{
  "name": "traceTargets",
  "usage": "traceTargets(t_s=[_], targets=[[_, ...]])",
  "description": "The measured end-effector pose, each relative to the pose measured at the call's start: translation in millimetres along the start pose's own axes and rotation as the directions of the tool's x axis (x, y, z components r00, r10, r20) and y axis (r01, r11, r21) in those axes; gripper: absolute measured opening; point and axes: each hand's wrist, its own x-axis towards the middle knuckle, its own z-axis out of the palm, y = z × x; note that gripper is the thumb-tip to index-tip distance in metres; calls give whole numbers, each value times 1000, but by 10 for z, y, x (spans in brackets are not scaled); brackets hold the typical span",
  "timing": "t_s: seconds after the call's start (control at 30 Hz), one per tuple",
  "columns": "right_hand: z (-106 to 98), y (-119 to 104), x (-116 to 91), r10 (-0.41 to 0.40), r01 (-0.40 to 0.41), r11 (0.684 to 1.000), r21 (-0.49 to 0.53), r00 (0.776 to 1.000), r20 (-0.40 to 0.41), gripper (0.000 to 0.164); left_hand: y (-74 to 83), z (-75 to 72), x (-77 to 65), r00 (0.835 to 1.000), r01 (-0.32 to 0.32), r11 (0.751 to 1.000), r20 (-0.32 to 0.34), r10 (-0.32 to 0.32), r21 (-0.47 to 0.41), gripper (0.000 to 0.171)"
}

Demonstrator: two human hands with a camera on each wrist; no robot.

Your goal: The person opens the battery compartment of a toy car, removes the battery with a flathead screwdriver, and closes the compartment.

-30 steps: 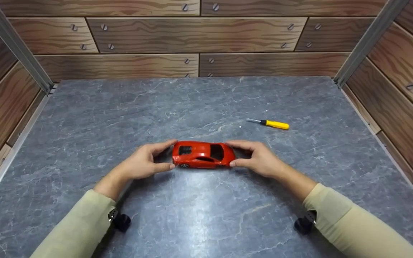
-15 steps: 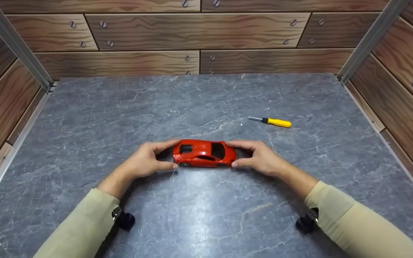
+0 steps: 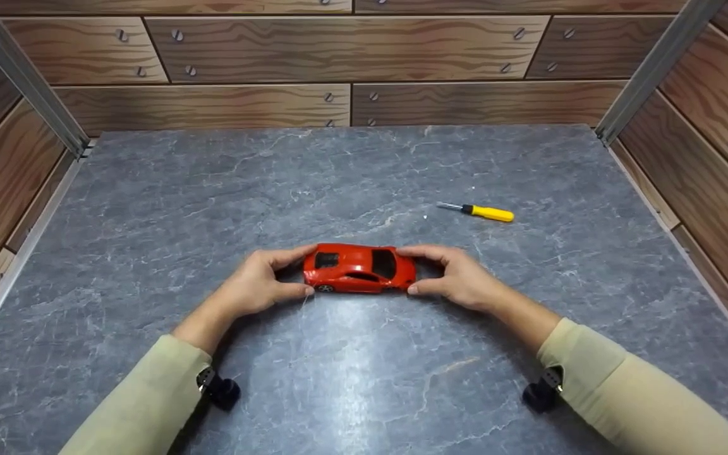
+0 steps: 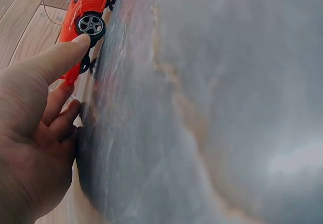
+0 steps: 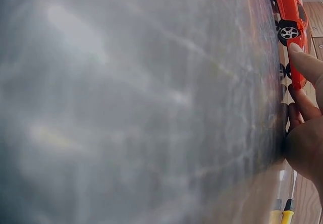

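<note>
Both hands, left hand (image 3: 255, 287) and right hand (image 3: 459, 278), pinched the red toy car (image 3: 359, 268) (screwdriver (image 3: 478, 212) lay far right) on the table (image 3: 149, 221).

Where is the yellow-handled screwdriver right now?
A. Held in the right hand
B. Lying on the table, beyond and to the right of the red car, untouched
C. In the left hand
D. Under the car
B. The screwdriver lies alone on the grey table, beyond the right hand, while both that hand and the left hand grip the ends of the red toy car.
</note>
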Motion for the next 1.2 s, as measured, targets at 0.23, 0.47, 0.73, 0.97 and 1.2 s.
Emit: traceTargets(t_s=[0.23, 0.47, 0.73, 0.97, 1.2], targets=[[-39, -27, -11, 18, -18, 1000, -20, 1000, -2, 66, 19, 10, 19, 1000, 1, 999, -10, -1, 36, 75], [-57, -39, -13, 39, -39, 999, -19, 999, -6, 66, 62, 11, 19, 1000, 13, 999, -20, -12, 47, 75], [-47, -22, -9, 27, -28, 999, -17, 999, -20, 64, 56, 23, 11, 999, 12, 999, -30, -11, 44, 75], [-29, -9, 2, 24, -23, 999, 44, 1000, -12, 64, 42, 38, 2, 999, 1, 1000, -35, -1, 12, 74], [-15, -5, 3, 42, -41, 999, 32, 999, -8, 65, 26, 45, -10, 999, 31, 999, -37, -32, -9, 75]])
